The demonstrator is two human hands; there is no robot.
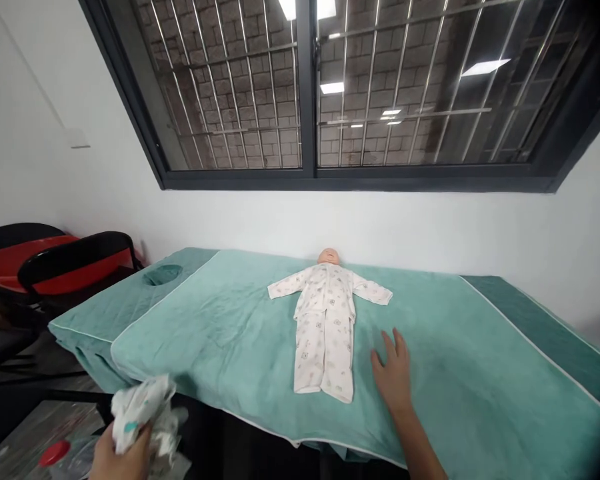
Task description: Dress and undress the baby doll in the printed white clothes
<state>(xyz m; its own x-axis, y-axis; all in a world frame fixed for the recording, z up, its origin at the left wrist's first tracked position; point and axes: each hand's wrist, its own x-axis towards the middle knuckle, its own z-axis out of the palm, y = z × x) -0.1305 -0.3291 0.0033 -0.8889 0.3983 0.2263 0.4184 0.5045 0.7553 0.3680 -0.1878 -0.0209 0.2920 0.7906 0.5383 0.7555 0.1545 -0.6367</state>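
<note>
A baby doll [325,313] in white patterned pyjamas lies on its back on a teal towel [220,333] that covers a massage bed. My right hand [393,370] rests flat and open on the towel, just right of the doll's legs. Down at the lower left, off the bed's edge, my left hand [120,453] is closed on a crumpled white cloth with teal marks [145,410].
The bed has a face hole [163,273] at its left end and stands against a white wall under a barred window [310,87]. Red and black chairs [55,260] stand to the left. A clear bottle with a red cap [55,453] lies below my left hand.
</note>
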